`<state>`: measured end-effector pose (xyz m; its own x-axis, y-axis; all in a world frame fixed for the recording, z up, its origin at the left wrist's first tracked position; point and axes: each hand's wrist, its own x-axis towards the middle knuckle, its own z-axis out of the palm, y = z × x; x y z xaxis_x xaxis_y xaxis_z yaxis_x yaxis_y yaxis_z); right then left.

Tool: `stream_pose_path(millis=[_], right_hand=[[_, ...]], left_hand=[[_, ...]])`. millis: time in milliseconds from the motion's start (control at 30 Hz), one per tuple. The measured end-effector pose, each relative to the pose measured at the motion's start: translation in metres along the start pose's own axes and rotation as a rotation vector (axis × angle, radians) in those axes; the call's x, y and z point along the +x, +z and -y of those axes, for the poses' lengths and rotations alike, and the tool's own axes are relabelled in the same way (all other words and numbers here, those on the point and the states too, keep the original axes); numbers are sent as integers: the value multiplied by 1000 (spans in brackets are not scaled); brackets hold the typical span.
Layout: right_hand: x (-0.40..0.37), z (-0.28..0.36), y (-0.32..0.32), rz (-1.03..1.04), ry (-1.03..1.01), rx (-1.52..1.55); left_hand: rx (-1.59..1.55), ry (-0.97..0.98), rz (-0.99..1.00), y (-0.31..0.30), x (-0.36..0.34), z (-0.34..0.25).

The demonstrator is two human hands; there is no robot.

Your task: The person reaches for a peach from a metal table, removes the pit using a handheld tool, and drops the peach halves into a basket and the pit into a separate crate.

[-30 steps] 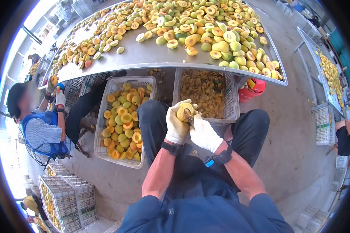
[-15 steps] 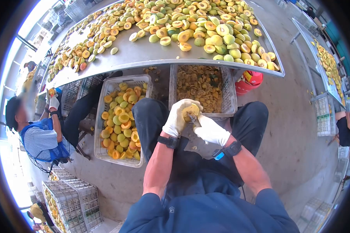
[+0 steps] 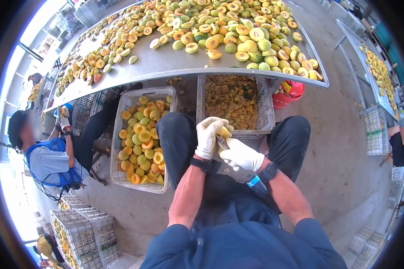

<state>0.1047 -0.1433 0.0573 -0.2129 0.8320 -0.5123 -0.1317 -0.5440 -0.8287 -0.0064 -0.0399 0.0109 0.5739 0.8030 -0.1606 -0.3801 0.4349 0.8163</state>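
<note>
My left hand, in a white glove, is closed around a yellow peach half, held above my lap between my knees. My right hand, gloved too, grips a small metal pitting tool. The tool's end is against the peach half; my fingers hide most of its handle. Just beyond my hands stands a crate of brownish pits and scraps. To the left, another crate holds hollowed peach halves.
A metal table ahead carries many cut peach halves. Under its right end sits a red bag. At left, a seated person handles fruit. Stacked crates stand lower left; another fruit table is at right.
My left hand has tilted the peach half, so its cut face shows less. Both hands have shifted slightly, the right one a little lower. The seated person's hands have lowered slightly.
</note>
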Motion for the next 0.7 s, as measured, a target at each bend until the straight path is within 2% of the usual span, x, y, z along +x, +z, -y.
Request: stream_pose_path(millis=[33, 100, 133, 200, 333, 433, 500, 533, 600, 667, 700], right_hand=[[-2, 0, -3, 1, -3, 2], [-7, 3, -9, 216, 111, 380], [-8, 3, -9, 215, 107, 380], [-11, 1, -9, 192, 140, 489], [-9, -3, -20, 259, 173, 566], [-6, -6, -22, 278, 169, 553], [-7, -5, -23, 314, 154, 571], [-6, -5, -24, 316, 153, 570], [-2, -7, -27, 372, 128, 620], [0, -4, -30, 401, 96, 703], [0, 1, -31, 430, 67, 787]], left_hand=[[31, 24, 64, -1, 1, 0], [33, 10, 157, -3, 1, -3], [35, 10, 161, -2, 3, -5], [33, -125, 238, 0, 6, -8], [83, -155, 223, -1, 12, -2], [90, -258, 187, -4, 17, 3], [-13, -414, 54, -6, 18, 5], [-12, -412, 53, -7, 20, 6], [-418, -553, -17, -13, 25, 7], [-468, -519, 38, -18, 29, 12], [-510, -474, -36, -17, 30, 15]])
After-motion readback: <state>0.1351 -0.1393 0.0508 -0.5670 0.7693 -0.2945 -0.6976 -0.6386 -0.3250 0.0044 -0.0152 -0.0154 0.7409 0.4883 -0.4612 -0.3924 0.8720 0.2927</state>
